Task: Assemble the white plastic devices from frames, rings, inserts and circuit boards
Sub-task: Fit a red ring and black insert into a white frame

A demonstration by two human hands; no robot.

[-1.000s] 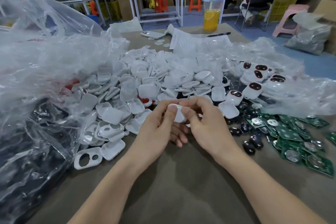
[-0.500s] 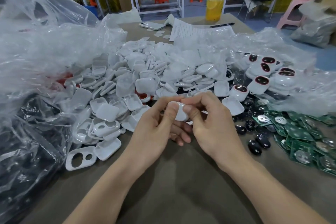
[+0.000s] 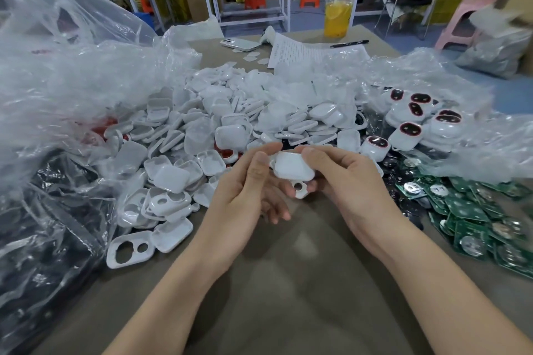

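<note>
My right hand (image 3: 343, 181) grips a white plastic shell (image 3: 292, 166) just above the table's middle. My left hand (image 3: 245, 184) touches the shell's left edge with thumb and forefinger. Below the shell a white frame with a round hole (image 3: 300, 189) shows between my fingers. A big heap of white shells (image 3: 230, 124) lies behind my hands. A white frame with two holes (image 3: 128, 249) lies at the front left. Green circuit boards (image 3: 473, 213) spread out at the right. Finished white devices with dark red-rimmed inserts (image 3: 409, 130) are piled at the back right.
Crumpled clear plastic bags (image 3: 66, 75) cover the left side and the far right. Black inserts (image 3: 403, 179) lie beside the boards. At the table's far end are a phone (image 3: 239, 43), a paper sheet (image 3: 314, 52), a pen (image 3: 350, 43) and a cup of yellow drink (image 3: 337, 14).
My hands have parted a little and turned the shell, so its flat white face now shows. The frame with a hole has come into sight under it.
</note>
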